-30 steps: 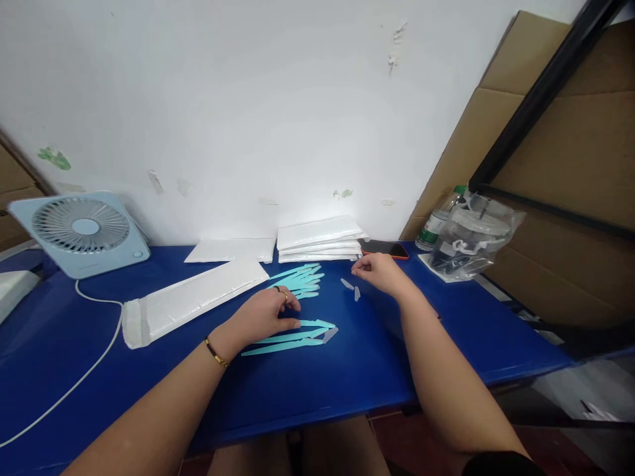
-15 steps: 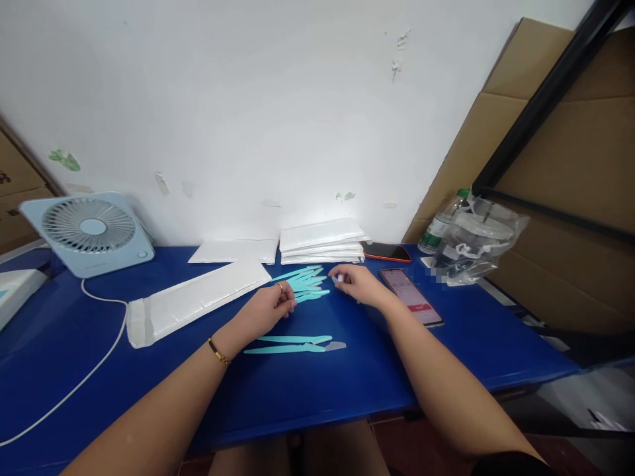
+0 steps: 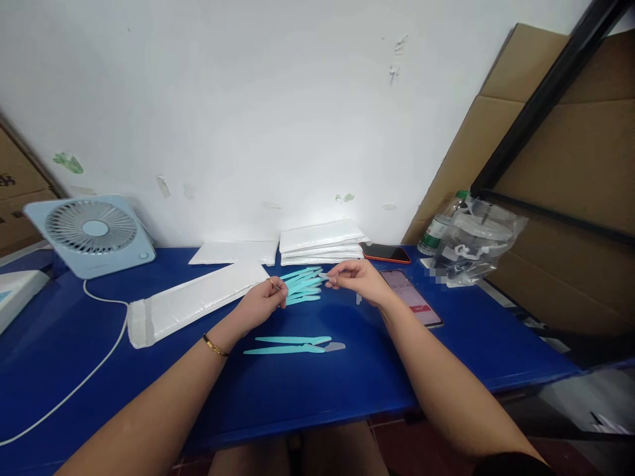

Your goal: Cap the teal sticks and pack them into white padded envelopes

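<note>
Nearest me on the blue tabletop (image 3: 347, 383), two teal razors (image 3: 290, 344) lie capped, side by side. Just beyond them my left hand (image 3: 260, 304) pinches one razor from the teal pile (image 3: 302, 283), and my right hand (image 3: 357, 279) holds a small clear cap at its tip. Most of the pile looks uncapped, I judge.

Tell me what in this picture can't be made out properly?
- Head view: what the right hand pinches; small, covered by fingertips.
- Head view: the label by the plastic bag; blurred.
- Head view: the phone screen text; too small.
- Head view: the white device; cut off by the left edge.
</note>
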{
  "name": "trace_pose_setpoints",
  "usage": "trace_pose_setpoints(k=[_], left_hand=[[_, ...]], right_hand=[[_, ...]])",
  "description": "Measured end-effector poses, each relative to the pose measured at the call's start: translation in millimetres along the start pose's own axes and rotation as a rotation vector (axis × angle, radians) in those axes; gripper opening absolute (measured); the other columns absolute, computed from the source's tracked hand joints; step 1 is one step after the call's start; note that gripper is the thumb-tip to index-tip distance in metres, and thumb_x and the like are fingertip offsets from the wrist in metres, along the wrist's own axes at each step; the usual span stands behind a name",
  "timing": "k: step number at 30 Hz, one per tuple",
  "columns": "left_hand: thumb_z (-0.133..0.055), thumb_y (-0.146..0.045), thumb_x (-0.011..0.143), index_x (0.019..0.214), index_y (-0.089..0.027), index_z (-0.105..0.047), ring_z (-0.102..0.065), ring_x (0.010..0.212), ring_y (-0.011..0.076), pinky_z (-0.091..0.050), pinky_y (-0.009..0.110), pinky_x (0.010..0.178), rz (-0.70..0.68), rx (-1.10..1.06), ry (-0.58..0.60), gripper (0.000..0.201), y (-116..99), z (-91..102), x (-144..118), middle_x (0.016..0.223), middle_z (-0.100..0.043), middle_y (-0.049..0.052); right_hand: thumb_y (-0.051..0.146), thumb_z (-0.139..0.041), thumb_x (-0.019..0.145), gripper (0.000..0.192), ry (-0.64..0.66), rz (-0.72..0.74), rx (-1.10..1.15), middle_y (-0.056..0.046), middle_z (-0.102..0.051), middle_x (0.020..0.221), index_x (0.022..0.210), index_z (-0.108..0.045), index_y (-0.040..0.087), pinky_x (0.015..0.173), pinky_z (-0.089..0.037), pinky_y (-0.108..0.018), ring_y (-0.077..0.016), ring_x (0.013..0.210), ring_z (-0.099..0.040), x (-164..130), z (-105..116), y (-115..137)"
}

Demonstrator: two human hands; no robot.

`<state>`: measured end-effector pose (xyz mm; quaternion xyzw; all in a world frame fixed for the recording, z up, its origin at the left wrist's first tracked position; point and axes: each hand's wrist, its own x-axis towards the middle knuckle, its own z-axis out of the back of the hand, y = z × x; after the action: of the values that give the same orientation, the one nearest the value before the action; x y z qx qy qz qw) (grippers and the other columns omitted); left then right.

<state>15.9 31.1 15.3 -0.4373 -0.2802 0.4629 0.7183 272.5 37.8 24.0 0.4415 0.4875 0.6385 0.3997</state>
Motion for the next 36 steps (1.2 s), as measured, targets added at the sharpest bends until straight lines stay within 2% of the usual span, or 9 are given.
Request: trace_pose_setpoints(k=[13,16,19,21,25,27,29,32,36], left_hand=[[-0.041,-0.041,0.083,0.082,-0.019,-0.049,-0.05,0.06,0.0134,-0.038,0.026,0.059,-0.059,0.12,0.044,0.024,-4.3,-3.8,2.0,0.064,-0.056,-0.002],[-0.039,-0.039,0.085,0.086,-0.02,-0.052,-0.055,0.07,0.0167,-0.041,0.029,0.066,-0.106,0.301,-0.024,0.023,-1.8,-4.4,3.3,0.074,-0.061,0.001],[-0.046,-0.037,0.082,0.097,-0.021,-0.057,-0.055,0.091,0.0224,-0.041,0.035,0.078,-0.187,0.504,-0.152,0.025,-3.1,-2.4,1.5,0.097,-0.062,0.006],[-0.049,-0.037,0.08,0.098,-0.022,-0.06,-0.054,0.093,0.0227,-0.042,0.035,0.08,-0.242,0.542,-0.125,0.026,-7.1,1.1,-2.6,0.1,-0.061,0.006],[-0.057,-0.041,0.076,0.087,-0.024,-0.066,-0.056,0.078,0.0174,-0.043,0.027,0.067,-0.272,0.497,0.257,0.023,-14.7,9.4,-12.9,0.087,-0.063,0.002],[-0.06,-0.042,0.074,0.084,-0.025,-0.068,-0.055,0.074,0.0166,-0.041,0.025,0.061,-0.243,0.497,0.367,0.021,-14.5,10.5,-15.0,0.082,-0.063,0.001],[-0.058,-0.041,0.076,0.079,-0.024,-0.068,-0.055,0.069,0.0162,-0.039,0.025,0.058,-0.217,0.507,0.347,0.02,-11.7,9.0,-14.0,0.077,-0.063,0.001],[-0.05,-0.038,0.081,0.078,-0.023,-0.066,-0.054,0.068,0.0167,-0.038,0.027,0.06,-0.224,0.552,0.206,0.023,-6.6,5.2,-9.8,0.075,-0.063,0.002],[-0.052,-0.041,0.079,0.087,-0.022,-0.065,-0.054,0.075,0.0183,-0.038,0.028,0.064,-0.254,0.607,0.146,0.024,-3.5,3.6,-7.1,0.084,-0.063,0.003]], right_hand=[[0.039,-0.073,0.064,0.036,0.147,-0.038,0.043,-0.006,-0.07,0.076,0.087,-0.068,0.013,0.074,-0.052,-0.033,-0.0184,0.075,-0.067,1.3,-20.3,-3.9],[0.037,-0.069,0.068,0.032,0.115,0.049,-0.151,-0.007,-0.069,0.091,0.092,-0.069,0.016,0.075,-0.05,-0.031,-0.0174,0.08,-0.065,1.5,-9.6,-0.5],[0.03,-0.064,0.073,0.021,-0.063,0.11,-0.547,-0.006,-0.067,0.095,0.089,-0.071,0.019,0.073,-0.047,-0.028,-0.016,0.081,-0.062,-2.8,18.9,7.2],[0.027,-0.062,0.072,0.016,-0.083,-0.002,-0.74,-0.004,-0.068,0.082,0.082,-0.071,0.019,0.066,-0.046,-0.026,-0.0149,0.072,-0.061,-7.3,38.3,10.5],[0.025,-0.066,0.065,0.009,-0.065,-0.327,-0.86,-0.002,-0.065,0.061,0.068,-0.068,0.016,0.049,-0.042,-0.022,-0.0118,0.049,-0.057,-12.4,52.3,7.2],[0.018,-0.067,0.062,0.01,-0.012,-0.416,-0.804,-0.001,-0.065,0.058,0.071,-0.066,0.017,0.046,-0.044,-0.022,-0.0121,0.047,-0.058,-11.7,47.3,3.2],[0.012,-0.066,0.061,0.013,0.075,-0.445,-0.702,-0.001,-0.065,0.057,0.072,-0.065,0.017,0.048,-0.047,-0.022,-0.0137,0.05,-0.061,-10.4,40.1,0.3],[0.012,-0.065,0.062,0.008,0.16,-0.44,-0.592,-0.002,-0.066,0.058,0.07,-0.063,0.015,0.051,-0.051,-0.023,-0.0148,0.054,-0.064,-9.5,33.0,-0.1],[0.017,-0.065,0.066,0.023,0.197,-0.419,-0.574,-0.002,-0.068,0.063,0.089,-0.064,0.017,0.05,-0.05,-0.022,-0.0132,0.051,-0.063,-10.9,32.7,1.8]])
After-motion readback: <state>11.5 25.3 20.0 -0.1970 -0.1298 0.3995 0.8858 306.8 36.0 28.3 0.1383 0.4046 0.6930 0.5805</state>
